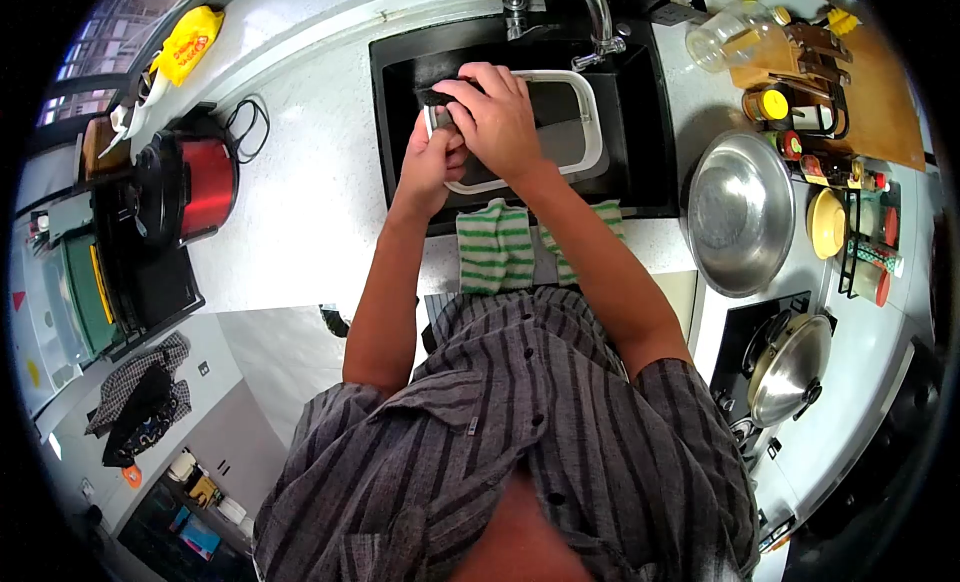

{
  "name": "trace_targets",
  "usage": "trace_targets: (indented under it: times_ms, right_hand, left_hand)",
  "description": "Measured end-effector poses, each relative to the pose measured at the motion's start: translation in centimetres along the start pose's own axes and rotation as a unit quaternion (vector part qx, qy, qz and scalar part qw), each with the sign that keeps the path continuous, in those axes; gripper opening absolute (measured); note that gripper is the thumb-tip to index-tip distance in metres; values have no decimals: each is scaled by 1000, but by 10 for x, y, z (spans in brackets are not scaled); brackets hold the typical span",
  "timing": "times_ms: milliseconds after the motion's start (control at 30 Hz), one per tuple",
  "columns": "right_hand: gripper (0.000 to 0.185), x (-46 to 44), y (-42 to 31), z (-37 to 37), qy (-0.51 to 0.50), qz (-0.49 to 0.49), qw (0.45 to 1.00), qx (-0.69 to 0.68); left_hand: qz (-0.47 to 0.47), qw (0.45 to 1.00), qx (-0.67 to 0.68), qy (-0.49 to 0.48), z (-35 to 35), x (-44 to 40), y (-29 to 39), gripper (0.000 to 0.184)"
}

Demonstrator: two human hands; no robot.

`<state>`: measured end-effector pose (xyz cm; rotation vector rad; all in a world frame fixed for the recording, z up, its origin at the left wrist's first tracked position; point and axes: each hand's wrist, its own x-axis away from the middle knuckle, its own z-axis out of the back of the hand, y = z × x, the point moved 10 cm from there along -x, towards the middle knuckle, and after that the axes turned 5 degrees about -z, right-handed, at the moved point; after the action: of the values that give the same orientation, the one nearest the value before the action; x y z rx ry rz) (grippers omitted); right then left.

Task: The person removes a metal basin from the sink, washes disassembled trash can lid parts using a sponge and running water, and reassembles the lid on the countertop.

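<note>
Over the black sink, my left hand is closed around the left side of a rectangular white-rimmed container. The middle of this container looks dark, and its left part is partly covered by my hands. My right hand bends over the same corner, its fingers on a dark scrubbing pad against the rim. Most of the pad is hidden under the fingers. Behind the sink stands a chrome faucet, to the right of my right hand.
Green-striped cloths hang over the sink's front edge. A large steel bowl sits right of it, near a clear jar and a yellow-lidded jar. A red cooker stands left; a lidded pan is on the stove.
</note>
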<state>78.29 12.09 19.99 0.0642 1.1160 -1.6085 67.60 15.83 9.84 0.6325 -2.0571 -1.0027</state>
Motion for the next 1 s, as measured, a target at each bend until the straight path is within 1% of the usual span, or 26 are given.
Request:
trace_targets:
  times_ms: [67,100,200,233,333,367,400,433,467,567,667,700,733,767,833,867,933,967,1000]
  right_hand:
    - [26,0,5,0,-12,6,1000,12]
    - [25,-1,5,3,-9,10,1000,10]
    - [26,-6,9,7,-19,15,999,44]
    - [27,-6,10,2,-22,15,999,42]
    - [26,-4,18,2,-37,26,994,101]
    - [24,-2,31,7,-23,26,992,119]
    - [25,4,46,11,-26,33,987,157]
    - [25,16,65,15,-48,22,985,164]
    - [24,26,79,17,-71,9,982,173]
    - [26,24,77,42,-57,-43,991,110]
    - [27,13,65,59,-19,-53,998,25]
    - [26,11,58,60,-37,-55,998,19]
    - [25,14,56,61,-46,-77,996,-14]
    - [24,15,53,60,-54,-97,993,-46]
    - [25,17,55,47,-80,-124,984,-98]
    - [26,22,70,33,-98,-203,960,-165]
    - [28,37,95,2,-127,-352,880,-291]
    - [29,55,109,-26,-113,-477,720,-492]
    - [28,52,103,-27,-103,-500,692,-510]
  left_hand:
    - [-26,999,4,18,3,3,8,17]
    - [-32,999,25,-3,1,2,13,20]
    - [-20,998,30,-43,-8,4,16,19]
    - [-17,998,47,-38,-5,1,12,24]
    - [-25,998,53,-28,-3,5,12,35]
    - [-35,998,54,-26,0,7,16,38]
    - [-46,997,55,-24,6,9,22,41]
    - [-57,997,56,-23,9,10,29,44]
    - [-66,998,-3,-22,5,16,42,45]
    - [-49,998,-6,-39,9,18,39,48]
    - [-41,998,32,-42,13,18,36,50]
    - [-38,997,44,-42,16,17,34,51]
    - [-34,997,55,-42,18,17,32,52]
    - [-38,996,70,-34,22,15,30,47]
    - [-33,995,91,-21,26,11,24,46]
    - [-29,994,103,-14,28,10,21,46]
    - [-34,992,119,-32,21,12,22,45]
    - [-39,990,127,-42,18,11,23,44]
    - [-38,992,118,-39,20,10,20,44]
